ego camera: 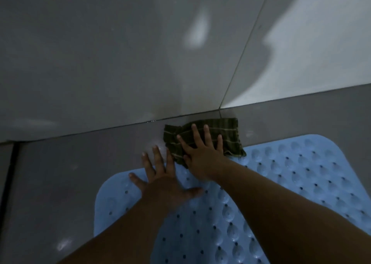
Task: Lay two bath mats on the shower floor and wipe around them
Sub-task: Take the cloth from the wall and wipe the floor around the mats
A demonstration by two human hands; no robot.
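Observation:
A light blue bath mat (281,183) with round bumps and small holes lies flat on the grey shower floor (70,173). My left hand (160,179) rests palm down with spread fingers on the mat's far left corner, fingertips reaching onto the floor. My right hand (200,153) presses flat, fingers apart, on a dark green striped cloth (230,135) that lies on the floor between the mat's far edge and the wall. Only one mat is in view.
A glossy grey tiled wall (120,53) rises just beyond the cloth, with a vertical tile joint (241,59) above it. A dark floor joint (10,173) runs along the left. Wet glints show on the floor at lower left.

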